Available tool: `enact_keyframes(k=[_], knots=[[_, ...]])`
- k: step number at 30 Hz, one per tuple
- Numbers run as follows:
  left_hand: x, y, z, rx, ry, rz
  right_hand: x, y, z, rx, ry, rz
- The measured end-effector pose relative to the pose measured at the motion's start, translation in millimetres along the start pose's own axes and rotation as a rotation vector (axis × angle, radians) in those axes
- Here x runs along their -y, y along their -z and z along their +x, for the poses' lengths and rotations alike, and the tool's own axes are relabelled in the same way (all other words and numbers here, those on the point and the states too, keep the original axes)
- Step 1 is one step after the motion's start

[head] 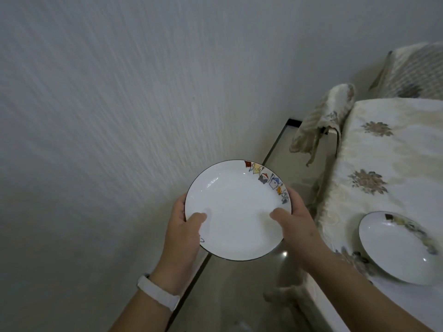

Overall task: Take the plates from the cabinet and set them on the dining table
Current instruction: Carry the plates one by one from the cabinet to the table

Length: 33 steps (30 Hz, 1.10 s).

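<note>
Both hands clamped on one white plate [236, 212], dark rim, cartoon pics along upper-right edge. Left hand [184, 226] at plate's left edge, thumb on top, fingers under. Right hand [294, 219] at right edge, thumb on top too. White wristband [158, 292] on left wrist. Plate held roughly level, over glossy floor [242, 293], beside textured white wall [107, 104], just left of dining table [383, 164]. Table under cream floral tablecloth [369, 149]. 2nd plate [395, 248], same pattern, already on table near its front edge, well apart from held one. Chair w/ fabric cover [321, 116] at table's far-left corner; another covered chair [412, 70] behind.
</note>
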<state>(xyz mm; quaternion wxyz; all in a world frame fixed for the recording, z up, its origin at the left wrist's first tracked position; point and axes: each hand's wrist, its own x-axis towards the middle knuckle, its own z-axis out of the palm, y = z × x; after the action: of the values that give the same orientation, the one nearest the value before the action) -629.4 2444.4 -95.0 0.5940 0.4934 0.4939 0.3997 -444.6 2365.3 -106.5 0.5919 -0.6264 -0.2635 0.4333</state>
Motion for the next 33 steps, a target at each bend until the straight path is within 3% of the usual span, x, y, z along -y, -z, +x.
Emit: enact_keyframes(k=[12,22,33], knots=[[-2,-83,134,0.282,0.034,0.068,11,33,91,-0.330,-0.031,0.000],[-22,-171,280,0.643,0.052,0.111,48,45,194,-0.653,-0.011,0.053],[-45,-253,349,0.910,0.073,0.075,59,61,238,-0.961,-0.012,-0.003]])
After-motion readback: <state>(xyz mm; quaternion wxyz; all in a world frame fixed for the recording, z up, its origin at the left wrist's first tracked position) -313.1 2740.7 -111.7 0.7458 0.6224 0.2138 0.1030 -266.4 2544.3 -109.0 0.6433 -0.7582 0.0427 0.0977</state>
